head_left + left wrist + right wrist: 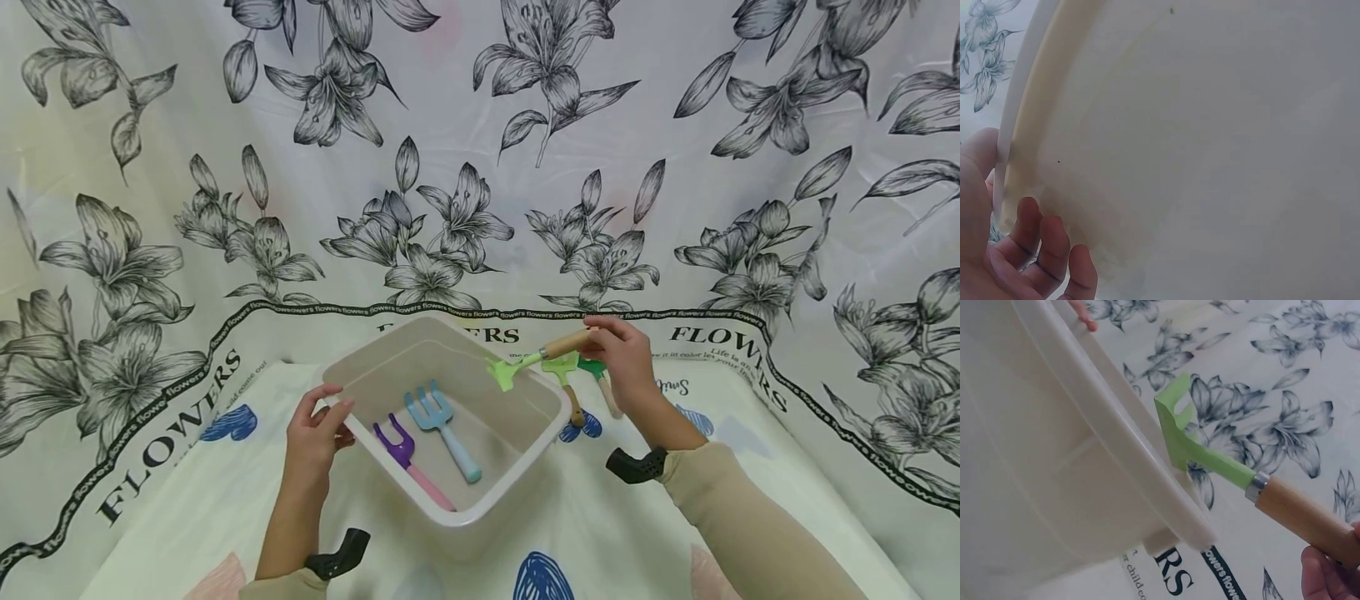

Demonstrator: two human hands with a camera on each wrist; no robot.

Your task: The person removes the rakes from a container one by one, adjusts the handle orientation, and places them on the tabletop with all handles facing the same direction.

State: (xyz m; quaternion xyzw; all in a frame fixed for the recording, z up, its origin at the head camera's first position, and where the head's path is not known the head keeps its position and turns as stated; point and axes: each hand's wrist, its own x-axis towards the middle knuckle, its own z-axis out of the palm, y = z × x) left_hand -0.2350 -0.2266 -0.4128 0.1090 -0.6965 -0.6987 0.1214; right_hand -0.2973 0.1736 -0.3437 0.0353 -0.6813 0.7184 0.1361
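Note:
A white plastic tub [420, 354] stands at an angle in the middle of the head view. My left hand [315, 429] grips its left rim, thumb on one side and curled fingers on the other; the left wrist view shows the tub's outer wall [1179, 137] beside those fingers. My right hand [626, 362] pinches the wooden handle of a light green garden hand rake [566, 343], whose head [1175, 428] hangs over the tub's right rim. Inside the tub lie a light blue garden fork [453, 446] and a purple two-pronged weeder [401, 450] with a pink handle.
Behind the tub's right corner lie another light green tool [573, 404] with a wooden handle and a dark green one [609, 396]. A pale patterned cloth [675, 517] covers the table, and a flower-printed curtain [480, 125] rises behind it.

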